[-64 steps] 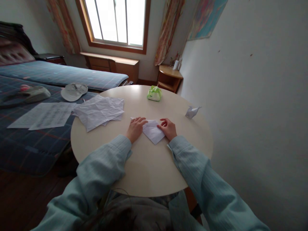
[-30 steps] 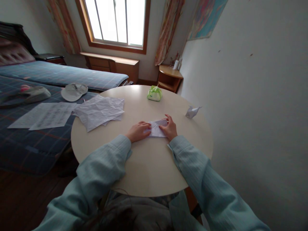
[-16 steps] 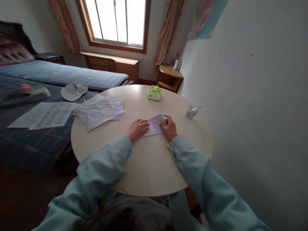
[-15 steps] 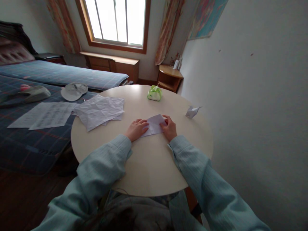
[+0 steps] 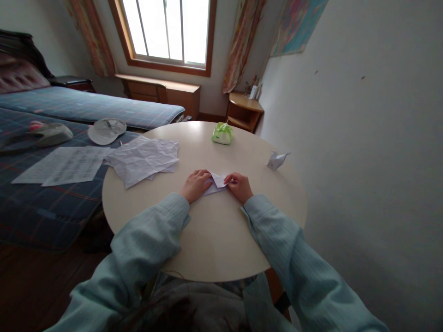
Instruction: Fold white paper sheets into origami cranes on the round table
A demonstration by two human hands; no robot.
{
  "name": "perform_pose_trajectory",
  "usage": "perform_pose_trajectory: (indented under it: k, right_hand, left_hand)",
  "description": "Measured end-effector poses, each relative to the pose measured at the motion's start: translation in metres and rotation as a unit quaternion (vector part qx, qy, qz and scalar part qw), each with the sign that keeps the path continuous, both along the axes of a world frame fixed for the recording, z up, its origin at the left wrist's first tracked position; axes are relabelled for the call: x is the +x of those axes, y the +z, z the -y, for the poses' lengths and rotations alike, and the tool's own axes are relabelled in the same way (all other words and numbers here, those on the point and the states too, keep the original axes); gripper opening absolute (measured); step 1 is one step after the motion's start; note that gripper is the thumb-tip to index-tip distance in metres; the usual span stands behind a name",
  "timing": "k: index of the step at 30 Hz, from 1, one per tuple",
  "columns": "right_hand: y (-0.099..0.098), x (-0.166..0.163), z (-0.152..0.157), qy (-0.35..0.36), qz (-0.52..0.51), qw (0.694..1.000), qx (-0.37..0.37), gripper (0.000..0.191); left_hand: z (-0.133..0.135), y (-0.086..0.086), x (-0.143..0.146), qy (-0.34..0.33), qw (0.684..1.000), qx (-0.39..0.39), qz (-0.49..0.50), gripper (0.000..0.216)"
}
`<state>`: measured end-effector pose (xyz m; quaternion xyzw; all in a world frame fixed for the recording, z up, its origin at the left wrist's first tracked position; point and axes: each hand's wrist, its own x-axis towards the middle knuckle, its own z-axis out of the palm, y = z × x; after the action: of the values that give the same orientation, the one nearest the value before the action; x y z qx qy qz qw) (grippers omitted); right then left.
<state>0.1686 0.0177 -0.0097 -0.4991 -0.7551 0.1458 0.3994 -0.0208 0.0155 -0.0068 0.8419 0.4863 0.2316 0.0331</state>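
On the round table a white sheet of paper [image 5: 218,180], partly folded, lies between my two hands. My left hand [image 5: 196,185] rests over its left end, thumb and fingers holding it down. With a pinch of thumb and fingers, my right hand [image 5: 240,186] grips a flap of the paper and bends it over toward me. My hands cover both ends of the sheet. To the right, apart from my hands, stands a small folded paper figure [image 5: 277,160] with a pointed tip.
Creased white sheets [image 5: 147,159] are piled at the table's left edge. A green tissue pack [image 5: 222,133] sits at the far side of the round table [image 5: 221,240]. Printed pages [image 5: 72,163] and a pale cap [image 5: 107,131] lie on the bed. A wall rises on the right.
My right hand has drawn a little left and toward me, folding the paper's right part over. The sheet shows smaller now. My left hand has stayed nearly in place.
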Motion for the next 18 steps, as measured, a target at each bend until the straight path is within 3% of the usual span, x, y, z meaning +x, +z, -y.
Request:
perform_pose_trajectory:
  k: [10, 18]
  right_hand:
    - [0.002, -0.0007, 0.0007, 0.005, 0.041, 0.999, -0.002, 0.023]
    - [0.004, -0.0015, 0.0019, 0.006, 0.056, 0.998, -0.003, 0.023]
  left_hand:
    - [-0.0022, -0.0023, 0.0018, 0.027, 1.0, -0.002, -0.008, 0.029]
    - [-0.0008, -0.0019, 0.0019, 0.021, 0.999, 0.011, -0.027, 0.043]
